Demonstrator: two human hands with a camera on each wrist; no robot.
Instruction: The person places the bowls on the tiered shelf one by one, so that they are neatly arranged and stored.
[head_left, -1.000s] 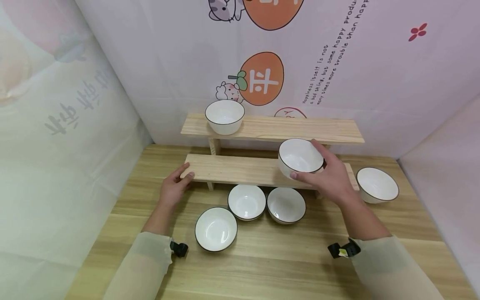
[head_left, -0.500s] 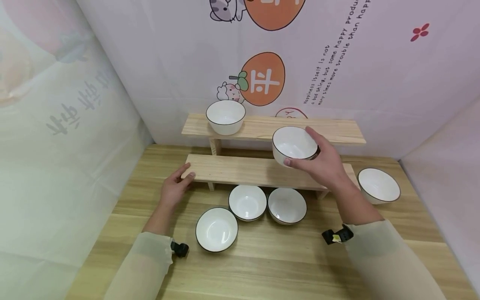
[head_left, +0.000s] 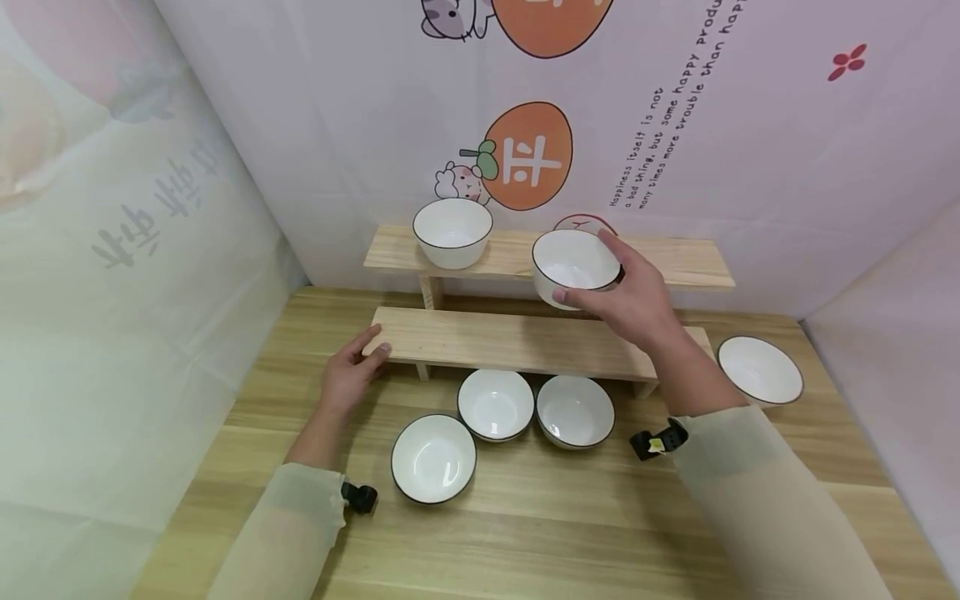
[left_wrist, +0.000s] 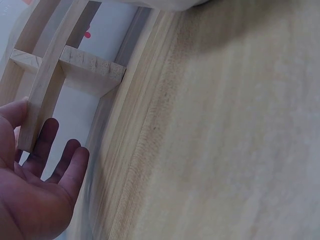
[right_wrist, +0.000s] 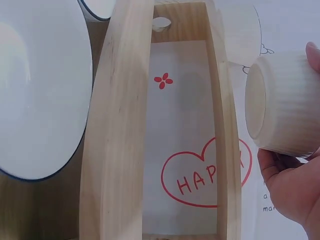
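My right hand (head_left: 637, 304) grips a white bowl (head_left: 576, 260) with a dark rim, thumb on the near side. In the right wrist view the bowl's ribbed outside (right_wrist: 290, 105) is just above the upper board (right_wrist: 227, 115), with a gap between. My left hand (head_left: 351, 371) holds the left end of the lower shelf board (head_left: 480, 340). Its thumb lies on top, while the other fingers (left_wrist: 70, 170) reach below, loosely bent. A similar bowl (head_left: 453, 235) stands upright on the left part of the upper board (head_left: 675, 260).
In front of the shelf, three bowls sit on the wooden table (head_left: 525, 542): a left one (head_left: 433, 459), a middle one (head_left: 496, 405) and a right one (head_left: 575, 412). Another bowl (head_left: 760, 369) is beyond the shelf's right end. A printed cloth (head_left: 337, 125) hangs behind.
My right hand has raised the bowl from over the lower board toward the upper board, moving away and slightly left. The left hand keeps its place on the lower board.
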